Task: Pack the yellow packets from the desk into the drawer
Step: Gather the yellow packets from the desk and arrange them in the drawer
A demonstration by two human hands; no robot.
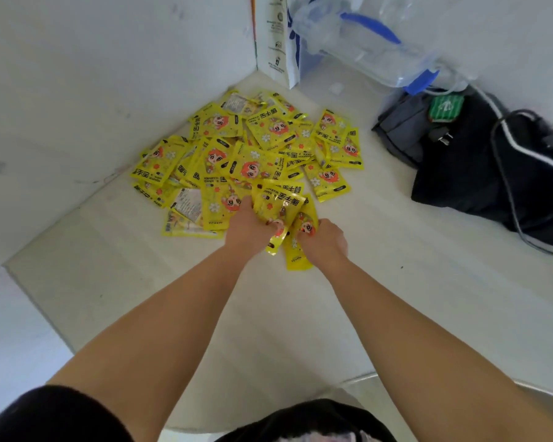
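Note:
A heap of several yellow packets (pixel 246 154) with a cartoon face lies on the white desk (pixel 380 298), pushed toward the wall corner. At the heap's near edge, my left hand (pixel 248 226) grips a bunch of yellow packets (pixel 278 204) that stand up from the desk. My right hand (pixel 324 240) is closed on a yellow packet (pixel 296 255) right beside it, the two hands almost touching. No drawer is in view.
A black and grey bag (pixel 479 164) with cables lies at the right. A clear plastic bag with blue handles (pixel 374 39) and a white paper bag (pixel 276 36) stand at the back. White walls close the left and back sides.

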